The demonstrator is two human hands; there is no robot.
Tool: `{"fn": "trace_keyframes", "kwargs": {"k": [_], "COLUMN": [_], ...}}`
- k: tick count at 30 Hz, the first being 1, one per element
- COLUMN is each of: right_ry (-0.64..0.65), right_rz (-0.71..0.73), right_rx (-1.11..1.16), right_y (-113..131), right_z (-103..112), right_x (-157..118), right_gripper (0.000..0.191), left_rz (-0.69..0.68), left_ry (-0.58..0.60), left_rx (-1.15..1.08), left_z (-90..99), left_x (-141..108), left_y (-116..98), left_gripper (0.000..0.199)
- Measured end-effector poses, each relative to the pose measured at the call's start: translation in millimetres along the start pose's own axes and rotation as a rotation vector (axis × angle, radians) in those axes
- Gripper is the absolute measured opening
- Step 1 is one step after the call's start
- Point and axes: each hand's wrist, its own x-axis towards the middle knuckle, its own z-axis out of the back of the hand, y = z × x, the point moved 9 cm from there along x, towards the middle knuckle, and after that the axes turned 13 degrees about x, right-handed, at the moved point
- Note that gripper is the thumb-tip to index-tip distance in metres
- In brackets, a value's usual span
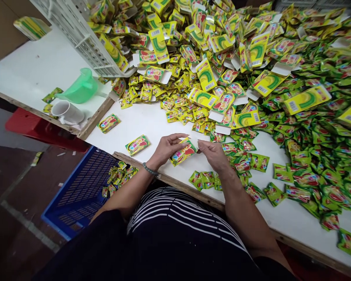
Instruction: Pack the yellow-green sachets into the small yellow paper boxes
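Observation:
A small yellow and green candy box (183,153) is in my left hand (168,150), the thumb across its printed front and the fingers behind. White flaps stand out at the box's right end. My right hand (215,154) is closed at that end, thumb and fingertips pinching by the flap; whatever else may be between them is hidden. Just below my hands lies a short row of green candy sachets (207,180). Two closed boxes rest to the left, one candy box (138,145) near the table edge and another box (109,123) farther off.
Beyond my hands spreads a heap of yellow boxes (206,74) and small yellow packets (179,102). Green sachets (316,171) pile up at right. A white crate (84,39), green scoop (80,88) and white mug (68,112) stand left. Below the edge is a blue basket (76,195).

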Motion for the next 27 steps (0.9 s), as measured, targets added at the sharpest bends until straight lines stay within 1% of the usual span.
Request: {"fn": "trace_keyframes", "kwargs": {"k": [2,4,7,9,13,16,21,23,25,27], "right_ry": [-0.021,-0.028,0.005,0.010,-0.093,-0.130,-0.041,-0.013,0.018,0.048], "right_rz": [0.047,0.070,0.083,0.118,0.197,0.202,0.075,0.038,0.040,0.088], "right_rx": [-0.058,-0.039,-0.006,-0.038,-0.157,-0.182,-0.005,0.034,0.040,0.018], "right_y": [8.1,12.2,13.7,15.3,16.9,13.1,-2.2,-4.9,-3.0,3.3], "right_z": [-2.3,-6.8,-15.7,-19.2,-14.3,-7.8,-0.1,-0.2,-4.5,-12.7], "right_x": [-2.1,-3.5,-4.2,-4.9,-7.0,-5.7,2.5,3.2,1.6,-2.1], "right_gripper": [0.044,0.040,0.039,0.039,0.033,0.031,0.035,0.036,0.035,0.033], "left_rz": [-0.022,-0.050,-0.060,-0.060,-0.038,-0.012,-0.005,-0.026,-0.051,-0.066], "left_ry": [-0.025,-0.036,-0.073,-0.093,-0.087,-0.090,-0.008,-0.003,-0.025,-0.059], "left_rx": [0.026,0.067,0.109,0.120,0.140,0.145,0.076,0.086,0.093,0.078], "left_z": [2.4,3.5,7.0,8.8,7.2,6.2,-0.3,0.6,3.5,6.8], "left_x": [0.7,1.0,0.9,0.6,0.5,0.8,0.8,0.0,-0.9,-1.5], "left_y": [0.0,-0.3,0.9,1.3,2.8,4.0,5.4,5.0,4.9,6.1], "left_gripper": [0.055,0.055,0.054,0.055,0.057,0.055,0.057,0.056,0.054,0.052]}}
